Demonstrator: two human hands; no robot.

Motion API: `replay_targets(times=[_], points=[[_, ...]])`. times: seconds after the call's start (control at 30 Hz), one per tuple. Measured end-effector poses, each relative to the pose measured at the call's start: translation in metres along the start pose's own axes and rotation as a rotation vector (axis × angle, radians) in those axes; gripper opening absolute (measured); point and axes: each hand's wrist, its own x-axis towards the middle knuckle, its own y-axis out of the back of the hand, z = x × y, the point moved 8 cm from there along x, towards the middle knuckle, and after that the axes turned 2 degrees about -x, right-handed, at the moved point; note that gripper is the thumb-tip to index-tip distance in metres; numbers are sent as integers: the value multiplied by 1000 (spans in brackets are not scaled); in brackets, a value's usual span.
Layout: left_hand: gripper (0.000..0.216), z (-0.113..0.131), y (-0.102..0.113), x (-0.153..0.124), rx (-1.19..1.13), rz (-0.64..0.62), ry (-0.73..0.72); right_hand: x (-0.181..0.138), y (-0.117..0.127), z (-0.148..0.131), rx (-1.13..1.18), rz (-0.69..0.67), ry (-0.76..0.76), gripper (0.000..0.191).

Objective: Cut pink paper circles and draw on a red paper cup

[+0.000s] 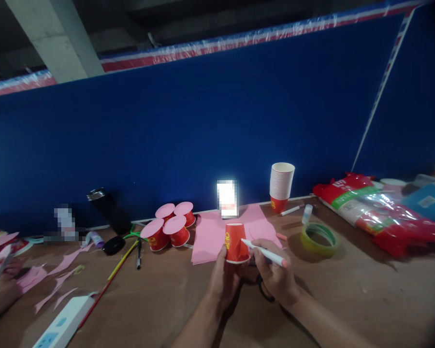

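Note:
My left hand (223, 280) is closed around a red paper cup (235, 243), which it holds upside down above the wooden table (348, 299). A white marker pen (264, 252) with a pink end sits in my right hand (275, 278), its tip touching the cup's side. Just behind the cup lies a stack of pink paper (210, 234). Black scissors (263, 290) show partly under my right hand.
Several red cups capped with pink discs (170, 227) stand at the left of the paper. A stack of paper cups (281, 186), a tape roll (318, 238), a glue stick (306, 214), red packages (377, 212), pink scraps (58, 275), a power strip (63, 324). Another person's hand (0, 285) is at far left.

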Motion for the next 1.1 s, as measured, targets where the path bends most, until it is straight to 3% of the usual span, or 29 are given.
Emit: replay_targets(times=[0.4, 0.67, 1.1], points=[[48, -2, -6, -3, -3, -30, 47, -1, 1, 0, 51, 25, -15, 11], [40, 2, 1, 0, -14, 48, 10, 1, 1, 7, 144, 1, -125, 13], [45, -1, 0, -2, -37, 20, 58, 0, 1, 7, 95, 22, -131, 11]])
